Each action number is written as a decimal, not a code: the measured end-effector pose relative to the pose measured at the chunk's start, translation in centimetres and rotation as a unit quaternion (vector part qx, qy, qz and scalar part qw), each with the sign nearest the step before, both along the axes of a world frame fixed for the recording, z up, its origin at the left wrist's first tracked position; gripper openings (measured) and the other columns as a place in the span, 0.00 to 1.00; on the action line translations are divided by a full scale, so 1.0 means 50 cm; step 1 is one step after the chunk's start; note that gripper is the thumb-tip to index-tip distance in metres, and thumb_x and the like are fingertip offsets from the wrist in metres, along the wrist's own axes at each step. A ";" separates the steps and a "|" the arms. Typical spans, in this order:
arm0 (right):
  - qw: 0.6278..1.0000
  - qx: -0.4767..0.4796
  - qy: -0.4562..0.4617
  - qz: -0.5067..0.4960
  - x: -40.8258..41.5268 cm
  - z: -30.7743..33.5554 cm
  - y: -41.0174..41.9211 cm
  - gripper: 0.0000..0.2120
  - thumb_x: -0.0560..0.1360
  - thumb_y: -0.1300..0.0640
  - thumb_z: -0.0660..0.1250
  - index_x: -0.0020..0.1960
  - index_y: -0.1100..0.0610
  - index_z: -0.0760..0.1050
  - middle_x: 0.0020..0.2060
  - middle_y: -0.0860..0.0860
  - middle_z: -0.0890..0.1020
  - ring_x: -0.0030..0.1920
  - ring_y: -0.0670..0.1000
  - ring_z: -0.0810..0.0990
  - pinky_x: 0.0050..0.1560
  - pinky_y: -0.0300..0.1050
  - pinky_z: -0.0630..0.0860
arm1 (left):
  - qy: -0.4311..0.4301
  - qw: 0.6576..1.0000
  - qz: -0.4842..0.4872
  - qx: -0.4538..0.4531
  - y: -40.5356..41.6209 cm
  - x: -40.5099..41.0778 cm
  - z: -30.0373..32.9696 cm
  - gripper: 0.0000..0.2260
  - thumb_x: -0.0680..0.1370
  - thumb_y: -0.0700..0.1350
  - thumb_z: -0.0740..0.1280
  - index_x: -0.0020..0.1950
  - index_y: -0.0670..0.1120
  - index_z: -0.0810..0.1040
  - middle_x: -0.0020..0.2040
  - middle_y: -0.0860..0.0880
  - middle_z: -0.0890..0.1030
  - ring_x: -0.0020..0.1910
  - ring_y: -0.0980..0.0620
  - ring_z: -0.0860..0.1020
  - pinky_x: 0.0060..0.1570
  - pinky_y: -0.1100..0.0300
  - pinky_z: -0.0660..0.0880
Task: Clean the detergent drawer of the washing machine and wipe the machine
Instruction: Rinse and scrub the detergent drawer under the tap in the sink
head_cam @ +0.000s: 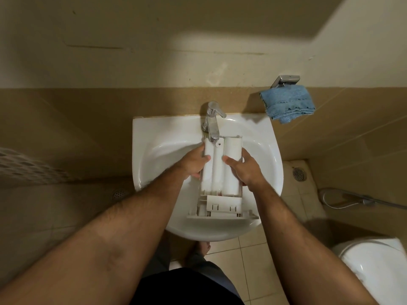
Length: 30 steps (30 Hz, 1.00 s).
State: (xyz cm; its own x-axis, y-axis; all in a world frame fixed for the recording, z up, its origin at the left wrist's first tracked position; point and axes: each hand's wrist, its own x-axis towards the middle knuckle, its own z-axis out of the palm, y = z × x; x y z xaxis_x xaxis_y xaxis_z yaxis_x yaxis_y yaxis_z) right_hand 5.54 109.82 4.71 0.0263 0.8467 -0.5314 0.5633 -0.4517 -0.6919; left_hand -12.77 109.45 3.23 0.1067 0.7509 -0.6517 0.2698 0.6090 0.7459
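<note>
A white detergent drawer [220, 172] lies upside down over the white sink [154, 137], its far end under the chrome tap [212, 122] and its front panel toward me. My left hand [193, 161] grips the drawer's left side, thumb on top. My right hand [244, 168] grips the right side, thumb across the underside. Whether water runs from the tap is not visible. The washing machine is out of view.
A blue cloth [287, 103] hangs on a metal wall holder at the right of the sink. A toilet [374, 260] stands at the lower right. A hose sprayer [356, 201] lies on the tiled floor. Floor drains sit at both sides.
</note>
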 end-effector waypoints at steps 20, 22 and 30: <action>0.970 -0.166 0.016 0.179 -0.016 0.056 0.023 0.21 0.73 0.42 0.70 0.64 0.42 0.71 0.51 0.44 0.81 0.50 0.47 0.79 0.44 0.48 0.77 | -0.061 0.988 0.086 -0.110 -0.020 -0.081 0.016 0.27 0.78 0.62 0.63 0.74 0.52 0.64 0.70 0.44 0.72 0.58 0.37 0.78 0.45 0.41 0.81; 0.962 -0.167 0.004 0.214 -0.042 0.064 0.036 0.23 0.72 0.42 0.71 0.65 0.42 0.71 0.52 0.44 0.81 0.51 0.49 0.80 0.45 0.48 0.77 | -0.064 0.983 0.094 -0.144 -0.029 -0.103 0.013 0.31 0.76 0.65 0.62 0.74 0.50 0.64 0.72 0.42 0.69 0.60 0.35 0.77 0.45 0.43 0.81; 0.955 -0.104 -0.035 0.276 -0.089 0.023 0.097 0.36 0.66 0.48 0.78 0.71 0.51 0.71 0.60 0.48 0.78 0.60 0.52 0.77 0.60 0.45 0.71 | -0.065 0.977 0.116 -0.164 -0.057 -0.134 -0.007 0.31 0.77 0.63 0.62 0.75 0.48 0.63 0.73 0.44 0.66 0.63 0.39 0.76 0.53 0.47 0.78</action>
